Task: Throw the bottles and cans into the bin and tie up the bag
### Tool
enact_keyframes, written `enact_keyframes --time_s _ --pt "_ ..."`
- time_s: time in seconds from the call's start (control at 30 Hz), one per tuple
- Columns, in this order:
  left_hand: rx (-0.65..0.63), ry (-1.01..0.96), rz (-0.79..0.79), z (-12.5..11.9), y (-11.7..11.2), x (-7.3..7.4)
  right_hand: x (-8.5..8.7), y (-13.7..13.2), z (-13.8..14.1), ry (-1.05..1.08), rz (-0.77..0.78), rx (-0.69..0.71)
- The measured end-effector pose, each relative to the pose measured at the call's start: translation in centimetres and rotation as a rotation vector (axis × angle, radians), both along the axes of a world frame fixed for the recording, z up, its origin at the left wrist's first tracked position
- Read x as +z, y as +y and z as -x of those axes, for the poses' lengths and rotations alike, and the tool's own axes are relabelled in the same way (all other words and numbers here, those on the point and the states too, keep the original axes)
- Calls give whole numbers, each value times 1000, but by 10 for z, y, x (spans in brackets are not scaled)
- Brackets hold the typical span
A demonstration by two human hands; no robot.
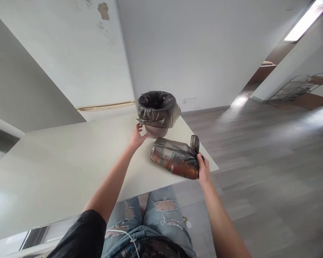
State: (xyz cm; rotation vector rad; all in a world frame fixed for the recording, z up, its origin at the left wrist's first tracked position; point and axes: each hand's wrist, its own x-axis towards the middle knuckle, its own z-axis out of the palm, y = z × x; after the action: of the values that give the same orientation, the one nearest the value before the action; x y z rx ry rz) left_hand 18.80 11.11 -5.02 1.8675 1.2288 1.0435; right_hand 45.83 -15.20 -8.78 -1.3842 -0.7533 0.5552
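A trash can [156, 132] stands on the white table, lined with a dark see-through bag [158, 114] folded down over its rim. Beside its lower left side is my left hand [139, 137], thumb and fingers apart; whether it touches the can I cannot tell. In front of the can lies a filled black trash bag [174, 157], its neck gathered at the right end. My right hand [203, 167] grips that gathered neck. Through the thin plastic, reddish-brown and pale contents show, too blurred to name. A roll-like dark piece of plastic [195, 144] sticks up by the neck.
The white table [78, 165] reaches far to the left, and its right corner ends just past my right hand. A wall [177, 53] rises behind the can. Grey wood-look floor [244, 161] extends right, toward a wire rack [293, 87].
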Motion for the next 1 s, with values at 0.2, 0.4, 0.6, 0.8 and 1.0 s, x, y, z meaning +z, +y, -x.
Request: enact_keyframes --time_s 0.2,0.4,0.6,0.8,1.0 --pt "61 2 -145 79 -76 26 -1 5 45 42 17 198" --pt "-161 186 -377 149 -138 41 26 72 171 -116 -22 692" --pt "-74 87 -397 209 -58 22 41 181 236 152 -101 1038" --pt "22 -82 -482 239 -19 -6 29 221 240 86 -153 1150" --pt "-132 -118 -461 237 -28 -11 12 213 229 26 -217 1074"
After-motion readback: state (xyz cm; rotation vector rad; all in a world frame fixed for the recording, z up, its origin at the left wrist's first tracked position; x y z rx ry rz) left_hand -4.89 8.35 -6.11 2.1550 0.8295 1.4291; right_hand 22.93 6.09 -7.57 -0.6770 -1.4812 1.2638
